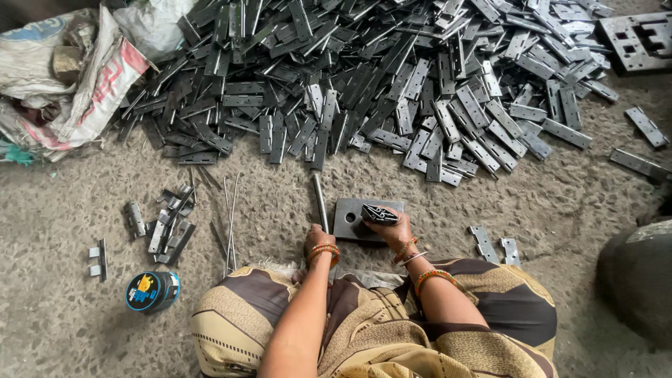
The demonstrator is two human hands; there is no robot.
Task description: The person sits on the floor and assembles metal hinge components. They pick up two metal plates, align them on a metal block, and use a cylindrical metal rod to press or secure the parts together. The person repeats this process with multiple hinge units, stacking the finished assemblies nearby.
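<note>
A hinge was steadied on the block by the closed right hand; a rod was gripped upright-ish by the left hand, near the pile.

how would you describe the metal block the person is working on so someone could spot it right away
Start at the huge heap of flat hinge plates across the top of the concrete floor, then drop straight down towards the seated person's hands. The metal block lies just ahead of the right hand, which holds a hinge on it. It alone is thick, square and dark, with one round hole.
</note>
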